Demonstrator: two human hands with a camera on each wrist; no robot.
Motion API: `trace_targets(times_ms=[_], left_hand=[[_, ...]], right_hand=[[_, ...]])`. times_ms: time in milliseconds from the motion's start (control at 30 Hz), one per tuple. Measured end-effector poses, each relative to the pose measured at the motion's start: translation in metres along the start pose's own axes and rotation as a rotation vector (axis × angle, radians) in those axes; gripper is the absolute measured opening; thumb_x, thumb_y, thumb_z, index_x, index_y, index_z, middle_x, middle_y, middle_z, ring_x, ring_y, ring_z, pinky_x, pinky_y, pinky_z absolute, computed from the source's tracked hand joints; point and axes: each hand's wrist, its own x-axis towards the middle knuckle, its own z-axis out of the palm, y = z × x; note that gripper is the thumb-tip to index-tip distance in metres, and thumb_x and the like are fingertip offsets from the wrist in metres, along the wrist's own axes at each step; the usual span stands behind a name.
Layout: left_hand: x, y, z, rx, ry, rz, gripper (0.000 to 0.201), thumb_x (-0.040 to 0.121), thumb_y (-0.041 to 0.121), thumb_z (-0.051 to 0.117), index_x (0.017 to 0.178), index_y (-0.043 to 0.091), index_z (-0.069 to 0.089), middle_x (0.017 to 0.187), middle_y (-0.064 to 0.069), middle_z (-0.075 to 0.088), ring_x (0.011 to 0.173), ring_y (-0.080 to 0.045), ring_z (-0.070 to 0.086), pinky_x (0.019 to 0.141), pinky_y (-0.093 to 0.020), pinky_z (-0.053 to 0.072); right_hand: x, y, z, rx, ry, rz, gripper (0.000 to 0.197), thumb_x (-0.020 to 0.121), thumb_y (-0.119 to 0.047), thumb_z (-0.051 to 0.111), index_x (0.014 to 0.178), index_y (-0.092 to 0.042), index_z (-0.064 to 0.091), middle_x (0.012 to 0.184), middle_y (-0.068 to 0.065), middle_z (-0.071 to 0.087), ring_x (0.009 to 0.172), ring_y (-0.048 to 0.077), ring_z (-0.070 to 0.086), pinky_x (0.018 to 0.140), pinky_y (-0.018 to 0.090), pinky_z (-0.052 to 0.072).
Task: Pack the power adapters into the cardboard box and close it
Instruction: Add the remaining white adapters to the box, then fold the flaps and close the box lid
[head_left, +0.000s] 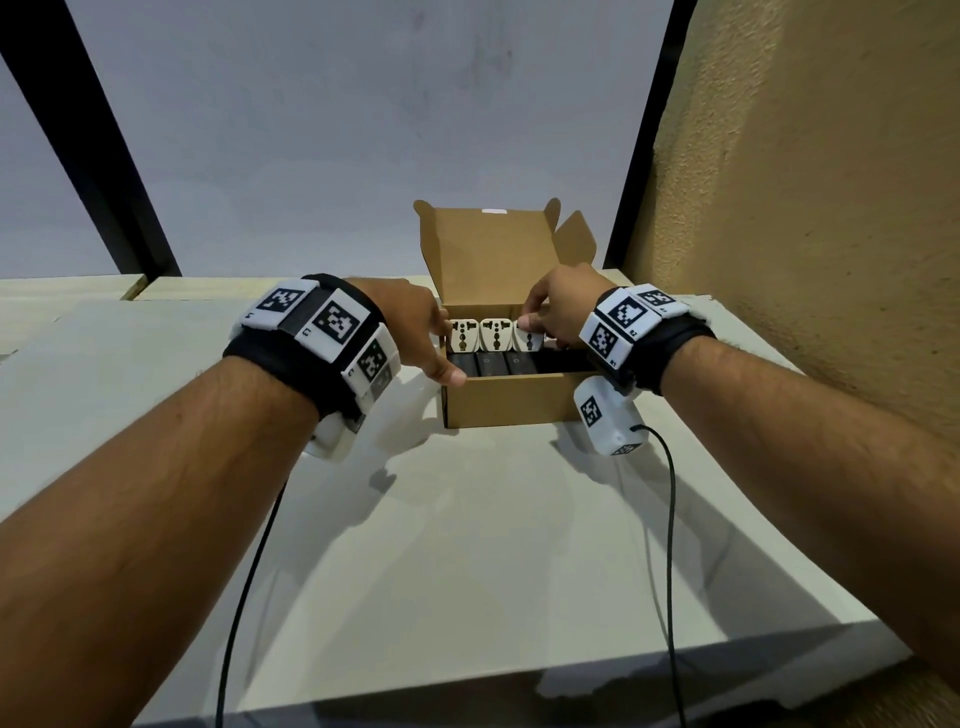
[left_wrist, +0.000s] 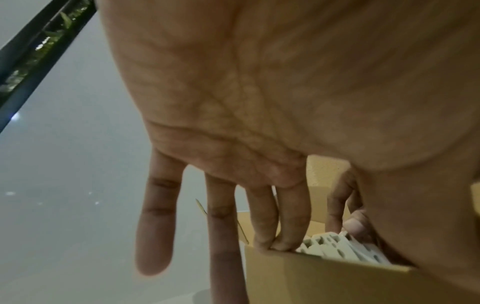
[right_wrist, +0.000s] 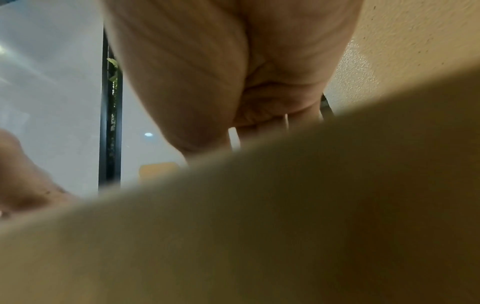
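The brown cardboard box (head_left: 514, 402) stands on the white table with its lid (head_left: 488, 254) up at the back. Inside, three white power adapters (head_left: 464, 335) stand in the back row and black adapters (head_left: 491, 364) lie in the front row. My right hand (head_left: 535, 330) pinches the rightmost white adapter (head_left: 530, 343) at its top. My left hand (head_left: 449, 348) has straight fingers at the box's left wall, thumb on the front left corner. In the left wrist view, two fingertips (left_wrist: 275, 242) rest on the rim (left_wrist: 324, 279) beside the white adapters (left_wrist: 335, 248). The right wrist view is mostly blocked by the blurred box wall (right_wrist: 285, 226).
The white table (head_left: 467, 545) ends in a front edge near the bottom of the head view. A rough tan wall (head_left: 805, 208) rises close on the right. Black frame posts (head_left: 88, 140) stand behind. Two black cables (head_left: 670, 519) hang from my wrists.
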Motion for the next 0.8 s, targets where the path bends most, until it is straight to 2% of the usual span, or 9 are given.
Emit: trace_targets(times_ms=[100, 167, 233, 367, 433, 500, 633, 733, 800], left_hand=[[-0.002, -0.007, -0.002, -0.083, -0.029, 0.016, 0.081, 0.071, 0.074, 0.050, 0.141, 0.034, 0.040, 0.137, 0.002, 0.053, 0.126, -0.020, 0.046, 0.109, -0.040, 0.030], [-0.004, -0.017, -0.003, -0.168, -0.011, 0.004, 0.084, 0.069, 0.078, 0.044, 0.141, 0.035, 0.039, 0.114, 0.002, 0.068, 0.115, -0.018, 0.054, 0.104, -0.039, 0.035], [-0.002, -0.027, -0.003, -0.239, 0.044, -0.031, 0.088, 0.067, 0.083, 0.036, 0.139, 0.032, 0.043, 0.094, 0.003, 0.073, 0.102, -0.017, 0.059, 0.099, -0.037, 0.038], [0.009, -0.039, -0.003, -0.414, 0.163, -0.195, 0.090, 0.077, 0.078, 0.019, 0.133, 0.016, 0.052, 0.107, -0.010, 0.070, 0.087, -0.024, 0.058, 0.097, -0.043, 0.043], [0.017, -0.041, -0.001, -0.566, 0.225, -0.248, 0.097, 0.076, 0.080, 0.013, 0.127, 0.009, 0.055, 0.116, -0.013, 0.066, 0.091, -0.028, 0.061, 0.095, -0.043, 0.045], [0.024, -0.038, 0.000, -0.725, 0.268, -0.223, 0.104, 0.067, 0.087, 0.008, 0.117, 0.011, 0.056, 0.120, -0.011, 0.064, 0.100, -0.030, 0.064, 0.092, -0.046, 0.049], [0.030, -0.022, -0.004, -1.052, 0.329, -0.161, 0.097, 0.076, 0.080, 0.009, 0.134, 0.011, 0.048, 0.126, -0.009, 0.059, 0.102, -0.026, 0.064, 0.088, -0.041, 0.052], [0.029, -0.009, -0.007, -1.251, 0.367, -0.104, 0.089, 0.081, 0.076, 0.012, 0.131, 0.015, 0.052, 0.113, -0.009, 0.065, 0.094, -0.028, 0.068, 0.084, -0.035, 0.055], [0.026, -0.004, -0.005, -1.347, 0.395, -0.097, 0.080, 0.083, 0.074, 0.013, 0.121, 0.018, 0.055, 0.102, -0.007, 0.068, 0.086, -0.025, 0.066, 0.083, -0.033, 0.055]], right_hand=[[-0.003, 0.007, -0.011, -0.002, 0.077, -0.024, 0.027, 0.089, -0.034, 0.065, 0.106, -0.015, 0.074, 0.109, 0.006, 0.069, 0.101, 0.024, 0.064, 0.085, 0.031, 0.050], [-0.002, 0.016, -0.023, 0.018, 0.179, -0.011, 0.022, 0.091, -0.028, 0.063, 0.103, -0.013, 0.074, 0.106, 0.008, 0.071, 0.099, 0.023, 0.064, 0.084, 0.030, 0.049], [0.003, 0.028, -0.034, 0.034, 0.285, 0.038, 0.022, 0.092, -0.027, 0.061, 0.100, -0.011, 0.075, 0.104, 0.010, 0.072, 0.098, 0.025, 0.065, 0.083, 0.030, 0.050], [0.017, 0.052, -0.040, 0.081, 0.352, 0.146, 0.029, 0.092, -0.030, 0.059, 0.112, -0.012, 0.070, 0.117, 0.012, 0.067, 0.107, 0.029, 0.062, 0.090, 0.035, 0.049], [0.020, 0.056, -0.036, 0.106, 0.304, 0.197, 0.047, 0.092, -0.040, 0.057, 0.129, -0.012, 0.057, 0.129, 0.013, 0.060, 0.115, 0.030, 0.059, 0.096, 0.040, 0.048], [0.023, 0.058, -0.031, 0.127, 0.238, 0.210, 0.061, 0.093, -0.048, 0.051, 0.139, -0.009, 0.045, 0.136, 0.014, 0.056, 0.121, 0.032, 0.055, 0.099, 0.042, 0.045], [0.026, 0.051, -0.028, 0.284, 0.152, 0.143, 0.065, 0.097, -0.054, 0.036, 0.139, -0.005, 0.045, 0.133, 0.016, 0.059, 0.114, 0.030, 0.059, 0.098, 0.041, 0.046], [0.026, 0.050, -0.026, 0.454, 0.189, 0.127, 0.072, 0.094, -0.059, 0.036, 0.143, -0.006, 0.038, 0.136, 0.015, 0.056, 0.119, 0.031, 0.059, 0.100, 0.049, 0.047], [0.019, 0.049, -0.027, 0.530, 0.203, 0.118, 0.074, 0.091, -0.062, 0.037, 0.144, -0.010, 0.036, 0.129, 0.014, 0.060, 0.112, 0.030, 0.063, 0.097, 0.050, 0.049]])
